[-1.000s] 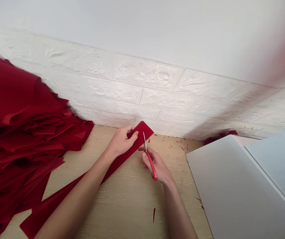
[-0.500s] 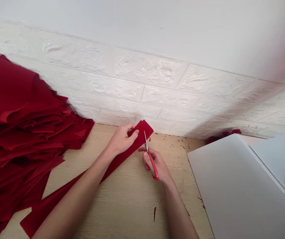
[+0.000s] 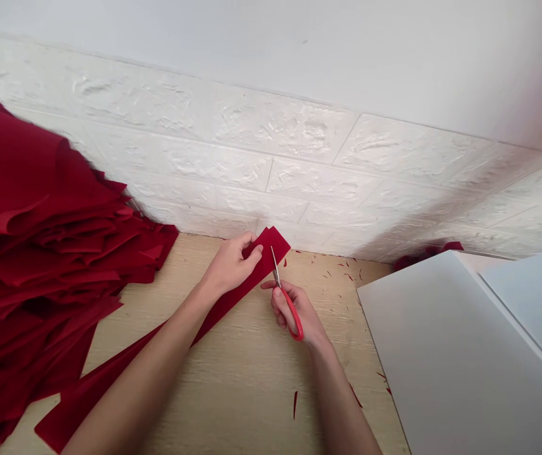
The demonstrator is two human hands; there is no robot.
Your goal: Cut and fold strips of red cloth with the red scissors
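My left hand (image 3: 234, 262) pinches a long folded strip of dark red fabric (image 3: 226, 317) near its far end, thumb on top. The strip runs down to the lower left, partly hidden under my left forearm. In my right hand (image 3: 294, 309) is a pair of scissors (image 3: 294, 316) with red handles, my fingers wrapped round them. Their metal blades lie against the strip's right edge, a little short of its far end. Whether the blades are parted is hard to make out.
A tall heap of red fabric pieces (image 3: 53, 240) fills the left side. Small red scraps (image 3: 294, 404) lie scattered over the wooden tabletop (image 3: 233, 398). At the right stands a grey-white box (image 3: 446, 354), with more red fabric (image 3: 427, 254) behind it. A white brick-patterned wall (image 3: 247, 167) closes off the back.
The scissor blades have shifted slightly left, further over the strip. My left hand keeps its grip in nearly the same spot, and the camera view has moved a little.
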